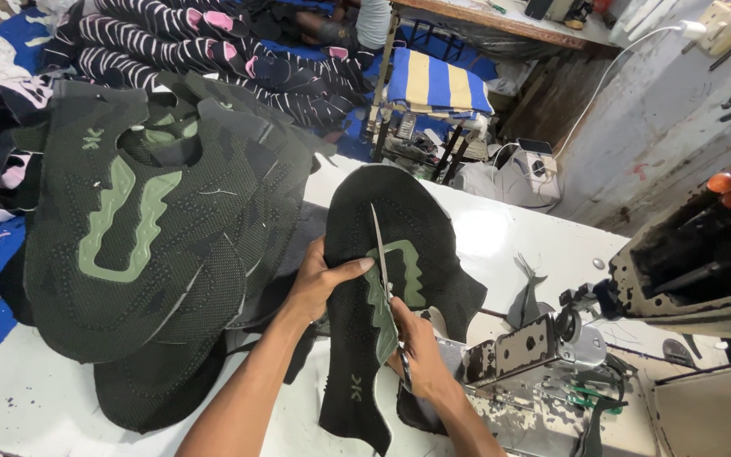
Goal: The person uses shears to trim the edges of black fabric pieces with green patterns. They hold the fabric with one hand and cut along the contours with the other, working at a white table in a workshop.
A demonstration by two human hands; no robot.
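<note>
My left hand [319,279] pinches the left edge of a black knit shoe upper [399,216] with a pale green wavy patch, holding it up over the white table [501,233]. In my right hand [420,351] is a pair of scissors [380,245]; its long blades run up across the middle of the upper, along the green patch. The upper's lower end, with a small green mark, hangs toward me between my forearms.
A big fanned pile of matching black uppers [145,228] lies on the table's left. A sewing machine [695,262] stands at the right, with fabric scraps [528,292] near it. Striped black and pink pieces [179,46] are heaped on the floor behind, by a stool [437,85].
</note>
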